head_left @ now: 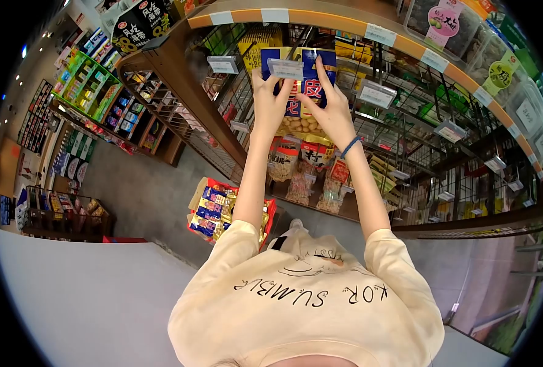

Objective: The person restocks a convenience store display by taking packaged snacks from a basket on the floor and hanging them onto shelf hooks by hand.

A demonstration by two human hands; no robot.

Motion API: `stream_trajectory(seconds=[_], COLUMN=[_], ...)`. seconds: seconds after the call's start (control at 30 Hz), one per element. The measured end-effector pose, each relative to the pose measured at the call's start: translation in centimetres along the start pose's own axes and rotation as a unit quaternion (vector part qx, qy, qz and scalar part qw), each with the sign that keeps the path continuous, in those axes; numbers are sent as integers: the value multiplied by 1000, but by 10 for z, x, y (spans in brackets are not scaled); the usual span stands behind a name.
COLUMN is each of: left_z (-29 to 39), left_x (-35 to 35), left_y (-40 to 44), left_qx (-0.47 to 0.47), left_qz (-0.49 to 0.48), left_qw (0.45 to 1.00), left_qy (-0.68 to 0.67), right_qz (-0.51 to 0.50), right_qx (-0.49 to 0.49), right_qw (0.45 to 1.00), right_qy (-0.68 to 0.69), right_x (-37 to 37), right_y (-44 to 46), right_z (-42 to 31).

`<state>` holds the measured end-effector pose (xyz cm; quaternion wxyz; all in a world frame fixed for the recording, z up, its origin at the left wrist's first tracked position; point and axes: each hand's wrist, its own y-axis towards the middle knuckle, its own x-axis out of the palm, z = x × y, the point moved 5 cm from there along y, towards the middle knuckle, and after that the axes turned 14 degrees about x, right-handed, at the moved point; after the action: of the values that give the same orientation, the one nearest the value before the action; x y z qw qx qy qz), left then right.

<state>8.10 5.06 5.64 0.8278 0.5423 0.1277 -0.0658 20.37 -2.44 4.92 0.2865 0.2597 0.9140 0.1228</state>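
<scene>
Snack bag (304, 125) hangs behind and mostly below the price tag (285, 68) as I seem to be adjusting it, my left hand (265, 103) and right hand (335, 115) spread, any pinch unclear, the next move likely calling for even, steady support.

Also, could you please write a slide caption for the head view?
Left hand and right hand on a blue-and-gold snack bag at a shop rack.

Bag (312, 89), 12 o'clock: blue, gold. Shirt (311, 306), 6 o'clock: cream, black lettering. Wristband (350, 147), 1 o'clock: blue.
</scene>
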Motion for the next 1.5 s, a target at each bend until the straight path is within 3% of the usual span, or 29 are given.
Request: stream_trajectory(seconds=[0.2, 0.6, 0.67, 0.77, 0.87, 0.97, 1.07, 1.17, 1.37, 1.43, 1.5], left_z=[-24, -36, -40, -38, -39, -45, -69, -70, -64, -68, -63], left_x=[23, 55, 57, 62, 68, 74, 90, 93, 85, 85, 80], left_y=[0, 4, 6, 10, 12, 15, 4, 5, 10, 5, 3], left_qx=[-9, -7, -5, -74, -98, -57, -215, -70, -24, -110, -93], left_qz=[-9, 34, 22, -54, -53, -34, -101, -89, -1, -62, -66], left_qw=[997, 996, 998, 992, 988, 991, 952, 986, 993, 983, 984], left_qy=[-76, -80, -64, -81, -111, -119, -193, -122, -119, -135, -140], right_qz=[26, 66, 77, 90, 111, 95, 89, 56, 46, 48, 48], right_qx=[51, -15, -27, -47, -50, -22, -21, 31, 59, 12, -16], right_qw=[998, 996, 995, 993, 986, 989, 991, 994, 989, 995, 996], right_qy=[-39, -50, -63, -67, -110, -108, -93, -90, -130, -84, -74], right_x=[-1, 9, 9, 10, 12, 11, 9, 10, 9, 12, 14], right_y=[10, 40, 45, 51, 57, 59, 60, 66, 69, 69, 67], right_z=[0, 28, 30, 38, 45, 45, 42, 46, 49, 53, 53])
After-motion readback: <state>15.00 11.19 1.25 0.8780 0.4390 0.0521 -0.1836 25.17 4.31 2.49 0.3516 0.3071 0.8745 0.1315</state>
